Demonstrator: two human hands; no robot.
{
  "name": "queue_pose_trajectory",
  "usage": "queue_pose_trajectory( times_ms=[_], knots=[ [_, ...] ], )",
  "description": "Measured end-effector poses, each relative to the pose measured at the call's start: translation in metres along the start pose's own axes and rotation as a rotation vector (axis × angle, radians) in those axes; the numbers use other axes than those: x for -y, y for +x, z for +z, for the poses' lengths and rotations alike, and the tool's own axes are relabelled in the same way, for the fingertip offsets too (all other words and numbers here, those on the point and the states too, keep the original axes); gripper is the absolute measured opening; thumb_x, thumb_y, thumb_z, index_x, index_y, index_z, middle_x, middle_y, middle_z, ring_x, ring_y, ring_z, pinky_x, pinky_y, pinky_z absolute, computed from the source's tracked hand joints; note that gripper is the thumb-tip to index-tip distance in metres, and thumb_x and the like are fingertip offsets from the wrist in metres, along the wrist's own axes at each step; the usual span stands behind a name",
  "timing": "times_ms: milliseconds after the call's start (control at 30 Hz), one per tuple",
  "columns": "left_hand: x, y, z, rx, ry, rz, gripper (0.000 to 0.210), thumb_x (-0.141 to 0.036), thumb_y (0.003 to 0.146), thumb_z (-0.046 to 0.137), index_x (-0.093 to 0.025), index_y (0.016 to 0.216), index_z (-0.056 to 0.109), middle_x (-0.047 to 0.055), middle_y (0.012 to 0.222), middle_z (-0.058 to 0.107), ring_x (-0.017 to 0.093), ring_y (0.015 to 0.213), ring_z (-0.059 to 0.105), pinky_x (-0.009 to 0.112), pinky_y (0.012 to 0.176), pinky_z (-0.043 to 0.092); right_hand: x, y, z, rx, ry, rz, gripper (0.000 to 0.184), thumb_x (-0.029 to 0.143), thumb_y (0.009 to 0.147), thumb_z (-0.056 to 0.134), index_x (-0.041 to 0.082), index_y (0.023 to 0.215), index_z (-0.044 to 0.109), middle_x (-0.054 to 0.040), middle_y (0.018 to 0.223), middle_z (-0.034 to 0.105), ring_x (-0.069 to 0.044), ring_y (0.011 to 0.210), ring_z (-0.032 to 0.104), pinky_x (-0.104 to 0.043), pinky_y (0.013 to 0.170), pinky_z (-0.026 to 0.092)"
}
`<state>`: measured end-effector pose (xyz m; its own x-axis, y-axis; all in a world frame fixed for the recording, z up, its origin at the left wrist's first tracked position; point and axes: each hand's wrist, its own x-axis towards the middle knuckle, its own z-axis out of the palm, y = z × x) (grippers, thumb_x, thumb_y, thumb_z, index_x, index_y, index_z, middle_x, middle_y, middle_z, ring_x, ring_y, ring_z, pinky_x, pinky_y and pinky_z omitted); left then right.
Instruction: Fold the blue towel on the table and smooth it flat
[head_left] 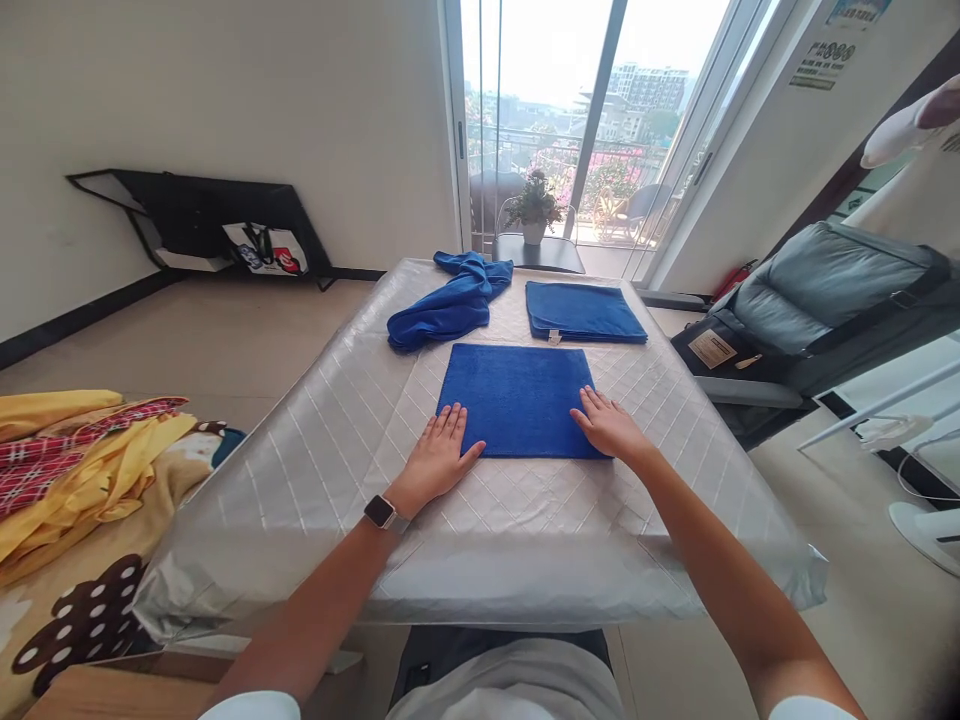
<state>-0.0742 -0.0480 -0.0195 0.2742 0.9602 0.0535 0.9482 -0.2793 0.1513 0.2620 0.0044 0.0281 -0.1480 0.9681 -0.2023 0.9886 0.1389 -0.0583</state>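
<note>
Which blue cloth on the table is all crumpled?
The far-left cloth, lying in a bunched heap; the near cloth, touched by the left hand and right hand, and the far-right cloth lie flat.

Head cam looks fwd + down, close over tbl (322,470), twd glass door (597,115).

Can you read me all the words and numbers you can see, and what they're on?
I can't read any for sure:
Wall sign: dark marks, too blurred.
Poster above it: too small and cut off.
Tan label on the black bag: too small.
White bag: colourful print, too blurred.
White tag on the folded blue stack: too small.
Watch: dark screen, nothing readable.
</note>
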Motion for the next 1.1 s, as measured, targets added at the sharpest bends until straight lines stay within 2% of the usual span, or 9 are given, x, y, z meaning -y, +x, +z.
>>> queue_pose_trajectory(
  times_ms=[100, 233, 367, 567, 800, 867, 933, 1000, 1100],
  knots=[
    [0.001, -0.001, 0.001, 0.002, 0.001, 0.003, 0.085, -0.064, 0.105, 0.022, -0.004, 0.165, 0.024, 0.017, 0.172, 0.021, 0.029, 0.161, 0.016, 0.047, 0.132, 0.016, 0.005, 0.021, -0.001, -0.060, 0.020, 0.025, 0.072, 0.052, 0.109, 0.016, 0.011, 0.169, 0.019, -0.0094, 0.176, 0.014, -0.023, 0.162, 0.012, -0.044, 0.130, 0.015],
    [0.003, -0.001, 0.002, 0.008, 0.014, 0.005, 0.086, -0.065, 0.105, 0.020, -0.005, 0.165, 0.024, 0.017, 0.172, 0.020, 0.029, 0.161, 0.017, 0.047, 0.132, 0.016, 0.011, 0.035, 0.012, -0.104, 0.081, 0.088, 0.072, 0.051, 0.110, 0.014, 0.010, 0.169, 0.019, -0.0099, 0.176, 0.013, -0.023, 0.162, 0.011, -0.044, 0.131, 0.013],
    [0.006, -0.002, 0.004, 0.025, 0.022, -0.001, 0.088, -0.066, 0.104, 0.020, -0.003, 0.165, 0.023, 0.017, 0.173, 0.018, 0.029, 0.161, 0.017, 0.047, 0.132, 0.017, 0.009, 0.036, 0.022, -0.118, 0.113, 0.068, 0.073, 0.052, 0.109, 0.016, 0.010, 0.169, 0.019, -0.0083, 0.176, 0.013, -0.023, 0.162, 0.011, -0.044, 0.131, 0.012],
    [0.007, -0.002, 0.004, 0.040, 0.040, -0.007, 0.086, -0.065, 0.105, 0.020, -0.004, 0.165, 0.022, 0.018, 0.173, 0.019, 0.029, 0.161, 0.017, 0.047, 0.131, 0.018, 0.009, 0.035, 0.022, -0.128, 0.121, 0.067, 0.072, 0.051, 0.110, 0.016, 0.010, 0.168, 0.020, -0.0085, 0.176, 0.014, -0.023, 0.162, 0.012, -0.044, 0.131, 0.011],
    [0.013, 0.002, -0.010, 0.106, 0.091, -0.010, 0.086, -0.062, 0.106, 0.017, 0.002, 0.162, 0.029, 0.022, 0.170, 0.025, 0.031, 0.159, 0.023, 0.045, 0.130, 0.023, 0.011, 0.034, 0.022, -0.131, 0.125, 0.067, 0.071, 0.050, 0.109, 0.015, 0.012, 0.169, 0.020, -0.0080, 0.176, 0.015, -0.024, 0.162, 0.012, -0.047, 0.131, 0.011],
    [0.001, 0.013, -0.016, 0.101, 0.082, 0.010, 0.084, -0.063, 0.106, 0.018, -0.001, 0.162, 0.032, 0.021, 0.169, 0.028, 0.031, 0.159, 0.025, 0.046, 0.129, 0.025, 0.011, 0.034, 0.022, -0.131, 0.121, 0.066, 0.070, 0.049, 0.109, 0.015, 0.012, 0.169, 0.020, -0.0086, 0.176, 0.015, -0.024, 0.162, 0.012, -0.047, 0.131, 0.011],
    [-0.023, 0.031, -0.020, 0.092, 0.048, 0.097, 0.082, -0.064, 0.106, 0.019, -0.005, 0.163, 0.032, 0.018, 0.170, 0.029, 0.030, 0.159, 0.026, 0.046, 0.129, 0.025, 0.011, 0.035, 0.021, -0.133, 0.119, 0.064, 0.070, 0.048, 0.109, 0.015, 0.011, 0.169, 0.020, -0.0091, 0.176, 0.015, -0.024, 0.162, 0.012, -0.047, 0.131, 0.011],
    [-0.058, 0.055, -0.022, 0.074, 0.005, 0.214, 0.081, -0.064, 0.106, 0.019, -0.008, 0.163, 0.032, 0.016, 0.169, 0.031, 0.028, 0.159, 0.025, 0.043, 0.130, 0.022, 0.011, 0.034, 0.021, -0.139, 0.118, 0.061, 0.070, 0.048, 0.109, 0.015, 0.010, 0.168, 0.021, -0.0096, 0.176, 0.016, -0.024, 0.162, 0.013, -0.047, 0.131, 0.012],
    [-0.116, 0.095, -0.017, 0.031, -0.039, 0.332, 0.079, -0.059, 0.108, 0.016, -0.005, 0.162, 0.033, 0.017, 0.169, 0.031, 0.025, 0.159, 0.024, 0.040, 0.131, 0.018, 0.010, 0.033, 0.021, -0.139, 0.096, 0.053, 0.069, 0.045, 0.109, 0.017, 0.009, 0.168, 0.021, -0.0098, 0.175, 0.016, -0.025, 0.162, 0.013, -0.047, 0.131, 0.012]
  ],
)
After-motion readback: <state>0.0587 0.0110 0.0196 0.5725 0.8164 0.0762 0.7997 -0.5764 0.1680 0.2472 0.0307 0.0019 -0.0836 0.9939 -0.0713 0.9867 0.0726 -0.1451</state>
